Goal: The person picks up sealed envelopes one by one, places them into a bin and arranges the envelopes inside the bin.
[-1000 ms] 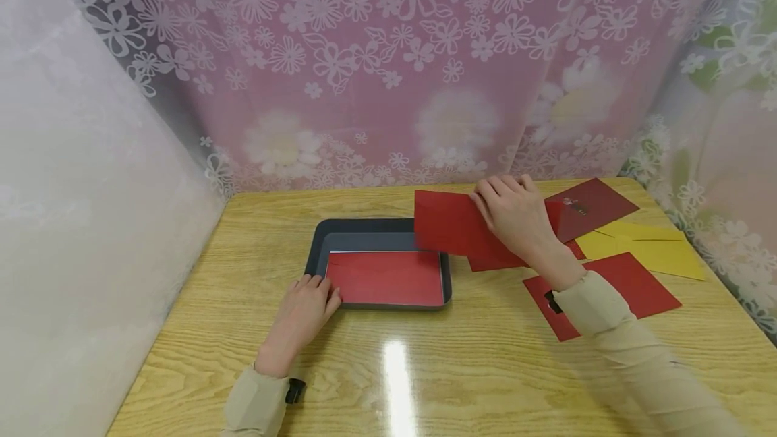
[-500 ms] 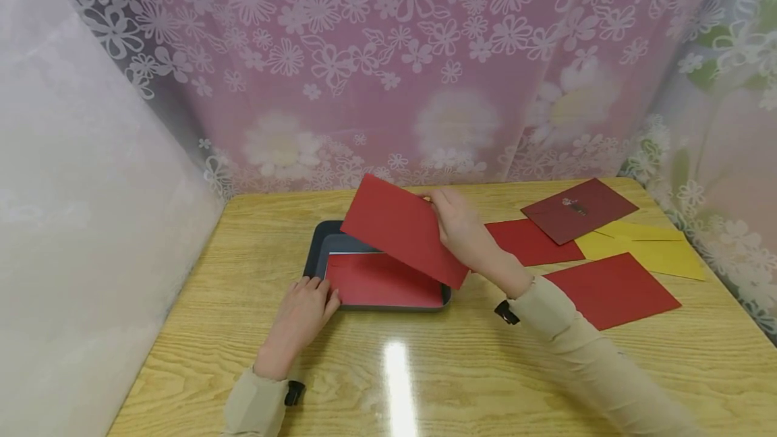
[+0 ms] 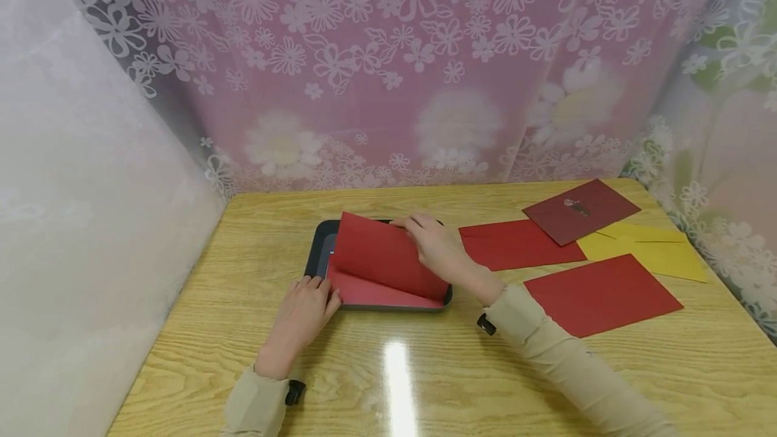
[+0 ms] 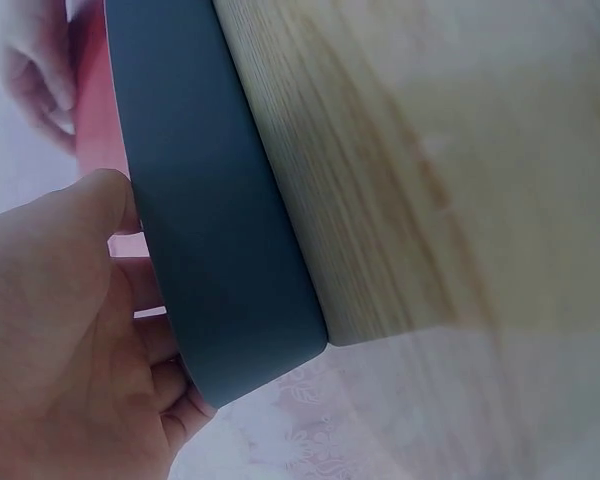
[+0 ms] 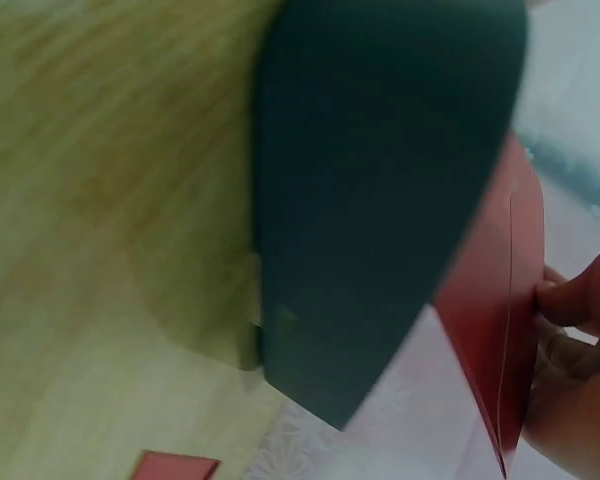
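A dark grey tray (image 3: 313,258) stands on the table, with a red envelope (image 3: 370,292) lying flat in it. My right hand (image 3: 438,251) pinches another red envelope (image 3: 385,251) by its upper right part. That envelope is tilted over the tray, its lower edge down on the flat one and its far edge raised. In the right wrist view, the thumb and fingers (image 5: 550,295) grip the paper's edge beyond the tray wall. My left hand (image 3: 306,309) holds the tray's near left corner, fingers bent over the rim, as the left wrist view shows.
To the right of the tray lie two more red envelopes (image 3: 512,243) (image 3: 603,295), a dark red one (image 3: 579,211) with a small printed motif, and a yellow envelope (image 3: 652,251). Some overlap. A flowered curtain (image 3: 376,86) hangs behind the wooden table (image 3: 461,369).
My right hand has carried the red envelope leftward from the pile and lowered it into the tray. The left hand has stayed at the tray's corner.
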